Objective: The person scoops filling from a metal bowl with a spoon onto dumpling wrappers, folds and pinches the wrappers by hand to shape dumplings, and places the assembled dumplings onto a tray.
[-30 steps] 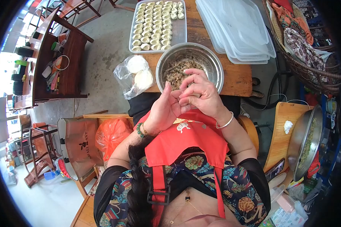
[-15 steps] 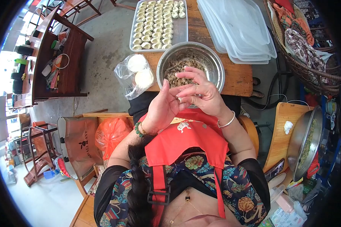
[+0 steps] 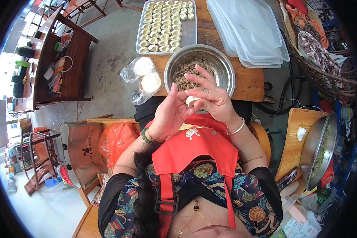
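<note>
A small pale dumpling point(image 3: 192, 100) is held between both hands, above the near rim of the steel bowl point(image 3: 228, 75). My right hand point(image 3: 214, 100) pinches it with thumb and index finger, the other fingers raised. Cupped beside it, my left hand point(image 3: 171, 109) has its fingers closed against the dumpling and its thumb pointing up. Minced filling lies in the bowl. Left of the bowl, a clear plastic bag point(image 3: 135, 85) contains round white wrappers point(image 3: 151, 83). Rows of folded dumplings point(image 3: 161, 25) fill much of a clear plastic tray point(image 3: 190, 35) behind the bowl.
Stacked clear plastic lids or trays point(image 3: 252, 31) lie on the right of the wooden table point(image 3: 248, 81). A wicker basket point(image 3: 337, 81) with cloths stands beyond. To my right, a metal basin point(image 3: 319, 150) leans by a wooden chair point(image 3: 295, 135); a red plastic bag point(image 3: 118, 141) sits left.
The dumpling shows more clearly between the hands now. My right hand's raised fingers have spread and lifted, while my left hand has barely moved.
</note>
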Demonstrator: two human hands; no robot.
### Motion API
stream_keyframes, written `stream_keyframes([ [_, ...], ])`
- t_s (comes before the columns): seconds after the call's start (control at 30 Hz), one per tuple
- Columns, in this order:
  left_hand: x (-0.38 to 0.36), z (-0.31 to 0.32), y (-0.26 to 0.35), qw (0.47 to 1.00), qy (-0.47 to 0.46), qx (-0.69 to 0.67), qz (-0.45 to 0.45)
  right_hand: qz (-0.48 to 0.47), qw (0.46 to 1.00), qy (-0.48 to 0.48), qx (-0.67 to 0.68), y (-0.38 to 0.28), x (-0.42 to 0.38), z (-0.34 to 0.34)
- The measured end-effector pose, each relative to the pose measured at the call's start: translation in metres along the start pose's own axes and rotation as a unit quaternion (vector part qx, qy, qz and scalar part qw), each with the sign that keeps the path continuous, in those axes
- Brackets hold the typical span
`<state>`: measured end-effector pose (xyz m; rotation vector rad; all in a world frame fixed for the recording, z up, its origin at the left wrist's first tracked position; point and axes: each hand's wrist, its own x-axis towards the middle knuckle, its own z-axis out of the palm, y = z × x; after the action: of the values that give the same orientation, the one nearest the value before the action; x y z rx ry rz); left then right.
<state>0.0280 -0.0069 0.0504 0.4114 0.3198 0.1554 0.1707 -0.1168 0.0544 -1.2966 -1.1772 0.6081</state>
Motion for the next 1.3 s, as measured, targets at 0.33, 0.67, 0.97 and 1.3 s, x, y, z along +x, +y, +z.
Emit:
stream_keyframes([
  [0.33, 0.000, 0.006, 0.004, 0.999, -0.010, 0.034, 0.019, -0.023, 0.998, 0.035, -0.046, 0.004, -0.005, 0.001],
  [0.67, 0.006, -0.027, -0.014, 0.990, -0.038, 0.113, 0.077, 0.016, 0.996, 0.079, -0.043, 0.006, -0.012, 0.013],
  [0.97, 0.006, -0.032, -0.007, 0.986, 0.009, 0.149, 0.069, -0.043, 0.977, 0.057, -0.202, -0.006, 0.004, 0.010],
  [1.3, 0.010, -0.042, 0.008, 0.984, 0.041, 0.162, 0.053, -0.114, 0.923, -0.086, -0.358, -0.007, 0.030, 0.008],
])
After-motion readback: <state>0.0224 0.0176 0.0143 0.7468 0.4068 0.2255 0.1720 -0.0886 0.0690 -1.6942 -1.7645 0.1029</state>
